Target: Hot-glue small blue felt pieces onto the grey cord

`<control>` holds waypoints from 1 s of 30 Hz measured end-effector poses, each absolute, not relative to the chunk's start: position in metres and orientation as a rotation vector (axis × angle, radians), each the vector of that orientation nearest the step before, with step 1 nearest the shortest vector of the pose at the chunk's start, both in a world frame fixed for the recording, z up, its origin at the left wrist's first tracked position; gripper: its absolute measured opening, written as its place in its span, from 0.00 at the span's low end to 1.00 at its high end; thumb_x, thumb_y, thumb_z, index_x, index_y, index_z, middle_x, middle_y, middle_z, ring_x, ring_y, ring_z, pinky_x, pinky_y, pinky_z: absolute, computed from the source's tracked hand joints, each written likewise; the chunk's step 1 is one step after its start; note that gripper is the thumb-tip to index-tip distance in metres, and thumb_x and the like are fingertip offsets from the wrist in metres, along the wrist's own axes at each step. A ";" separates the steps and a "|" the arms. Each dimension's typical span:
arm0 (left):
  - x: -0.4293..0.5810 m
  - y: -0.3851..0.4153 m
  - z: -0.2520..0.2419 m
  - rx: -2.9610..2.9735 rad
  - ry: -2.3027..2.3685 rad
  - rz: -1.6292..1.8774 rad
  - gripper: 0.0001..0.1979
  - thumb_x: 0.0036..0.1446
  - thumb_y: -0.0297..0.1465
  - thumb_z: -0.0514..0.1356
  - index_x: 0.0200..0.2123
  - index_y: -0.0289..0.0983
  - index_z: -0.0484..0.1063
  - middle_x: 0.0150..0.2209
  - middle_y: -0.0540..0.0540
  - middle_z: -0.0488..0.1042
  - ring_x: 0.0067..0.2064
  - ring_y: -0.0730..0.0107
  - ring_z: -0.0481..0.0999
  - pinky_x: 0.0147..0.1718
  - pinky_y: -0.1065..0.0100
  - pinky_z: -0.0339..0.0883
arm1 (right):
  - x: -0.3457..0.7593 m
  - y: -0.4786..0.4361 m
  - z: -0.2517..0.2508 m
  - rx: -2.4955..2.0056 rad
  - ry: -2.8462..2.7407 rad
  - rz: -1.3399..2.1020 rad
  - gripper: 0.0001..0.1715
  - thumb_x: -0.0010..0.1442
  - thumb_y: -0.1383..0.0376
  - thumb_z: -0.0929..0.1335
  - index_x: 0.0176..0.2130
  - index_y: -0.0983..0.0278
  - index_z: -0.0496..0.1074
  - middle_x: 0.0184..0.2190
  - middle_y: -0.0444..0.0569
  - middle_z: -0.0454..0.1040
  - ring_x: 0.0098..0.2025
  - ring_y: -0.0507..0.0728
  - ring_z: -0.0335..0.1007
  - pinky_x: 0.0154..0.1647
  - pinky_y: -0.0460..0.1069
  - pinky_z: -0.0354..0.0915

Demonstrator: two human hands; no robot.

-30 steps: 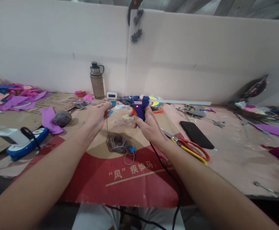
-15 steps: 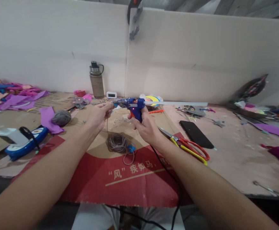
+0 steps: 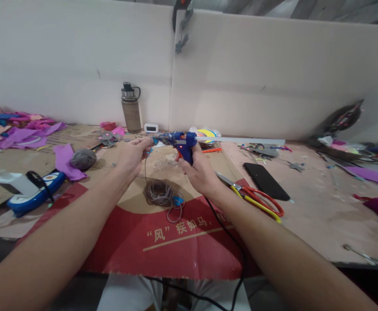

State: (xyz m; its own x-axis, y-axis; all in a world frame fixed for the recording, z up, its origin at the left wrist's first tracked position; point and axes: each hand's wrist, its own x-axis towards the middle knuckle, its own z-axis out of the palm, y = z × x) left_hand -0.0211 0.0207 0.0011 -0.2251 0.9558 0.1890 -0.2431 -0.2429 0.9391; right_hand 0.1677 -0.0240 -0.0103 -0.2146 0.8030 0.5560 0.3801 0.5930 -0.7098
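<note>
"Where's the gun [image 3: 185, 151]?"
"Above the surface [image 3: 312, 211], gripped by the right fingers [image 3: 185, 167]; left fingers [image 3: 146, 144] pinch a blue scrap [image 3: 155, 141] at its nozzle [image 3: 161, 138]."
"How far along?"
"Gluing seems begun, not finished; most cord [image 3: 158, 196] lies coiled."

2 bare, tapering forearms [image 3: 74, 224] and 2 white trouser legs [image 3: 130, 293]

There's a water bottle [image 3: 131, 114] standing by the white wall [image 3: 78, 56], little white digital display [image 3: 151, 128] just beside it, plus a black phone [image 3: 266, 181] lying near red-handled scissors [image 3: 267, 199].
</note>
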 end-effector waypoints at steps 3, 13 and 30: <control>-0.022 0.021 0.001 1.045 1.014 1.639 0.08 0.38 0.28 0.67 0.19 0.33 0.70 0.19 0.51 0.66 0.22 0.81 0.61 0.20 0.76 0.52 | 0.169 -0.024 -0.011 -0.978 -1.811 0.528 0.18 0.58 0.69 0.62 0.49 0.62 0.61 0.40 0.52 0.71 0.39 0.57 0.67 0.36 0.53 0.66; -0.021 0.022 0.001 1.073 1.029 1.640 0.09 0.38 0.28 0.67 0.17 0.34 0.69 0.19 0.51 0.65 0.22 0.80 0.60 0.20 0.76 0.50 | 0.168 -0.024 -0.011 -0.992 -1.810 0.520 0.19 0.59 0.68 0.62 0.50 0.61 0.62 0.40 0.51 0.71 0.39 0.58 0.68 0.38 0.54 0.68; -0.021 0.020 0.003 1.119 1.053 1.628 0.05 0.39 0.28 0.66 0.21 0.34 0.73 0.22 0.50 0.69 0.22 0.81 0.62 0.20 0.76 0.51 | 0.166 -0.021 -0.015 -0.993 -1.820 0.520 0.22 0.59 0.66 0.63 0.54 0.62 0.60 0.40 0.52 0.71 0.41 0.59 0.68 0.40 0.56 0.68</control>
